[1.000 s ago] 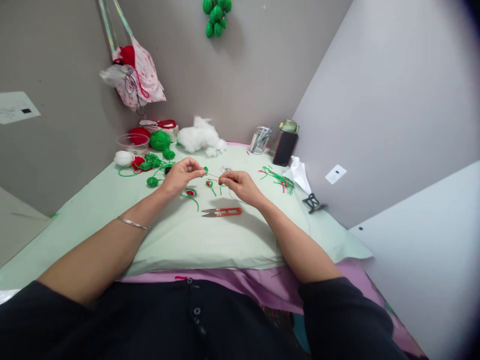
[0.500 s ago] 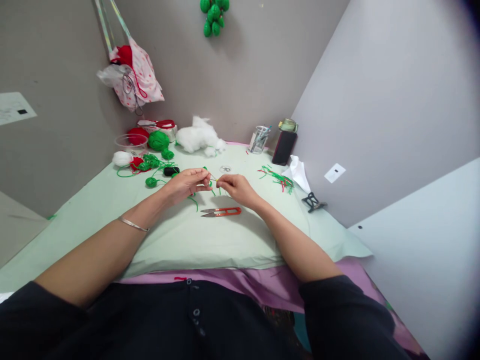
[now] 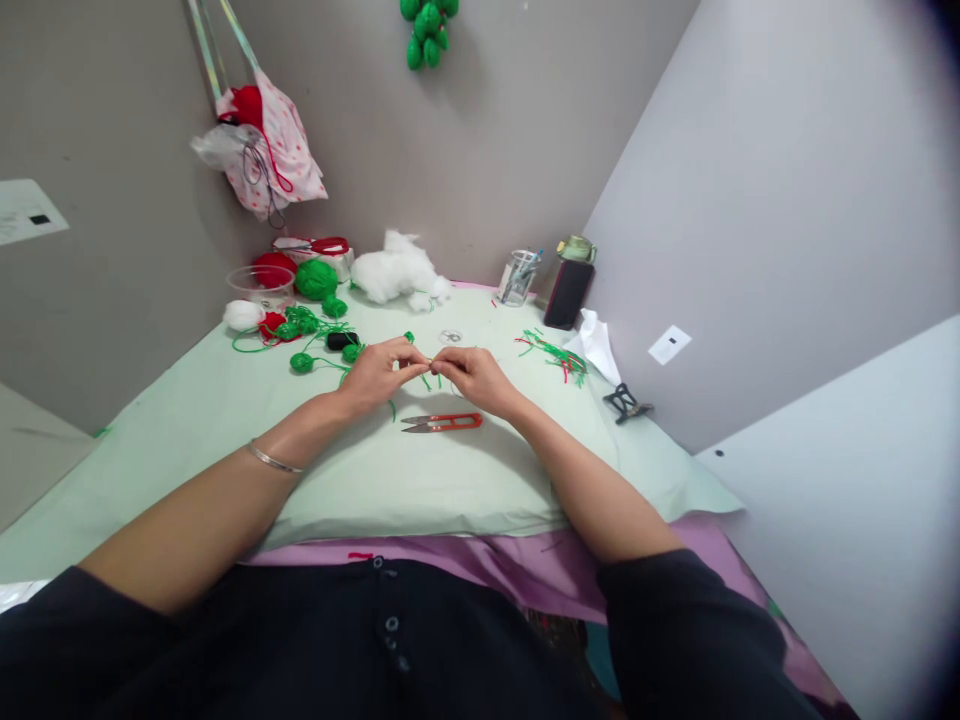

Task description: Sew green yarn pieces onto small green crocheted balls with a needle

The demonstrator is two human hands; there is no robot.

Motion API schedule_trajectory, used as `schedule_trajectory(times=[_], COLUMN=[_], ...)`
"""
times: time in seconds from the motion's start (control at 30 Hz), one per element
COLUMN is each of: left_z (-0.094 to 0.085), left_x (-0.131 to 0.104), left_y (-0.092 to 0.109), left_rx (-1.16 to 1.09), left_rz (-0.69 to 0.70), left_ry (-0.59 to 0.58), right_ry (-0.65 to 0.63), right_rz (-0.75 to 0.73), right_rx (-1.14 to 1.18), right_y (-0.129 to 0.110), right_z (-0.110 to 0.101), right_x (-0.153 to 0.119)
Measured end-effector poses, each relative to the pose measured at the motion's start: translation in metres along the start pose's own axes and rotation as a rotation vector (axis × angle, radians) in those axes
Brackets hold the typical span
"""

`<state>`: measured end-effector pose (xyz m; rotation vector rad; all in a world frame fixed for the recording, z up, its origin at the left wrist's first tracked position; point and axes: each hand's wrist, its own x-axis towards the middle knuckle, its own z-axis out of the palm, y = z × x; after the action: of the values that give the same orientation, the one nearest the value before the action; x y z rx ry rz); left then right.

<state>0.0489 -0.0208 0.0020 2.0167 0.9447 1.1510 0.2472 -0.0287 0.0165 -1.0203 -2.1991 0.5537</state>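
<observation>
Above the middle of the table, my left hand [image 3: 384,372] and my right hand [image 3: 478,380] meet fingertip to fingertip, both pinched closed. Whatever lies between the fingertips is too small and too covered to name. Short green yarn ends [image 3: 435,382] show just under the hands. Orange-handled thread snips [image 3: 448,423] lie on the table right below them, blades pointing left. Left of my left hand, a small green yarn ball [image 3: 302,363] trails a strand toward the wrist.
Yarn balls, including a big green one [image 3: 316,280], crowd the back left beside a clear tub [image 3: 259,290]. White stuffing [image 3: 397,275] sits at the back. A pen cup [image 3: 517,278], a phone [image 3: 569,295], yarn scraps [image 3: 555,355] and a black clip [image 3: 627,403] line the right.
My left hand has turned over and moved a little right, so its fingertips now meet the right hand's. The thin strand that showed between them is now hidden. My right hand has barely moved.
</observation>
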Motion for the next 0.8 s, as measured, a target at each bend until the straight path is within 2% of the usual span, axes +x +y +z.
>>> schedule_trajectory(times=[0.27, 0.37, 0.47, 0.6, 0.8], left_z=[-0.001, -0.002, -0.002, -0.001, -0.009], left_x=[0.002, 0.003, 0.003, 0.004, 0.008], left_y=[0.005, 0.007, 0.004, -0.001, -0.006], left_rx=[-0.126, -0.245, -0.348, -0.404, -0.535], left_rz=[-0.148, -0.225, -0.199, -0.215, -0.209], left_ry=[0.071, 0.0, -0.058, -0.005, 0.138], right_ry=[0.0, -0.011, -0.04, -0.037, 0.054], right_rz=[0.035, 0.045, 0.055, 0.056, 0.06], right_rx=[0.081, 0.098, 0.107, 0.13, 0.15], right_y=[-0.003, -0.003, -0.004, -0.008, -0.006], right_z=[0.001, 0.002, 0.003, 0.002, -0.004], right_x=[0.0, 0.0, -0.001, 0.0, 0.001])
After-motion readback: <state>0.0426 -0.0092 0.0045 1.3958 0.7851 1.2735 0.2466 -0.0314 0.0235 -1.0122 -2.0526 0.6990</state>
